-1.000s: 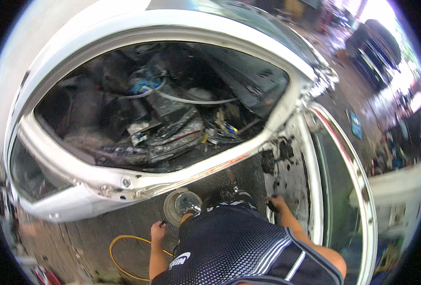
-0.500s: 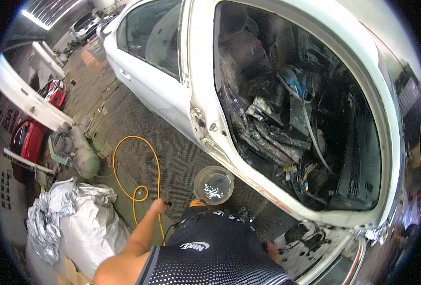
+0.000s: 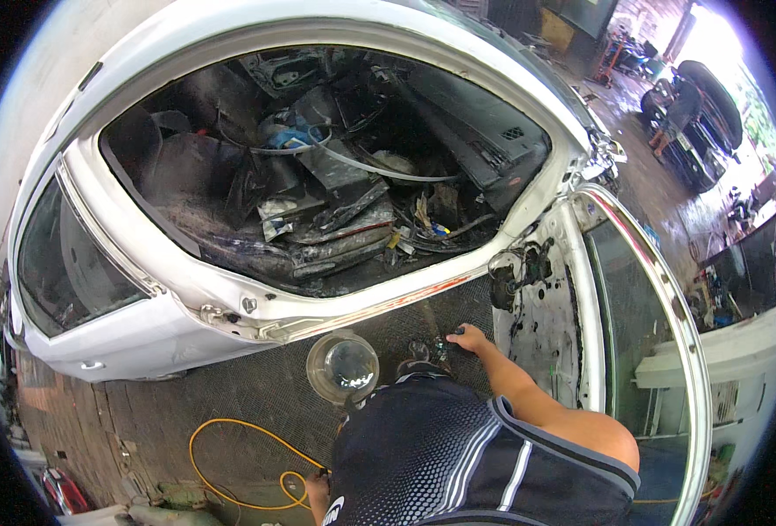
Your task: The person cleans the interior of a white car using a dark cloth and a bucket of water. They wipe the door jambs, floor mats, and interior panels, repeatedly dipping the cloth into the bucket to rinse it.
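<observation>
My right hand (image 3: 470,338) is closed in front of the open door's inner side, below the sill. A small dark end shows at its fingers; I cannot make out what it is. My left hand (image 3: 318,485) is low beside my body, close to the yellow hose (image 3: 221,422). Its fingers look curled, with a dark bit at their tip too small to name. Between me and the white car (image 3: 155,337) a clear round bucket (image 3: 320,386) stands on the floor, with liquid reflecting light inside.
The car's open front door (image 3: 541,337) stands at my right, its inner panel bare. Dirty loose parts and a blue item (image 3: 287,138) fill the cabin. Farther right, a person (image 3: 684,107) stands by a dark vehicle (image 3: 701,149). A red car part (image 3: 63,491) lies at the lower left.
My view has swung right, toward the open door and front of the car. My right hand has come up and out to the door. My left hand now appears lower, near my body.
</observation>
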Demonstrator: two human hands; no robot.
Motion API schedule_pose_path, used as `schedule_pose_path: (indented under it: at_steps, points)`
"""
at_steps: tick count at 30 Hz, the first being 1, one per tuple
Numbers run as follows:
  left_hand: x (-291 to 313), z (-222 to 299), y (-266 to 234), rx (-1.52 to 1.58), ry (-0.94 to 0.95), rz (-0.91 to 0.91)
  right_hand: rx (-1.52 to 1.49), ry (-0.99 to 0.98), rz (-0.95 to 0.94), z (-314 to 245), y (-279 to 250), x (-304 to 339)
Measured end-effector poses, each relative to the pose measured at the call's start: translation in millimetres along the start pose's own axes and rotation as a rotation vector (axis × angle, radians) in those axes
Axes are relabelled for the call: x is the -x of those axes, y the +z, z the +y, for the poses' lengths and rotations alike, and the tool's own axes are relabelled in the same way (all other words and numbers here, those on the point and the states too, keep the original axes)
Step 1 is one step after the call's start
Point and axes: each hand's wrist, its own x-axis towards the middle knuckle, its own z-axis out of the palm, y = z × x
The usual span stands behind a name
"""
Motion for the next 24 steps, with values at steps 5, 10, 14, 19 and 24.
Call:
schedule_pose_path:
  at_steps: [5,10,14,19,24]
  points:
    - [1,25,-24,0.021,0.006,0.03,0.152,0.204,-0.266,52,16,34]
    - [-21,-15,-38,0.045,0.028,0.023,0.192,0.239,-0.26,73,30,69]
    - [-39,-51,-38,0.016,0.04,-0.01,0.181,0.211,-0.198,75,33,83]
    - [-55,-87,-57,-0.063,0.103,-0.011,0.149,0.173,-0.269,61,43,92]
    - [-51,-100,-68,0.231,0.077,0.008,0.162,0.183,-0.232,42,43,107]
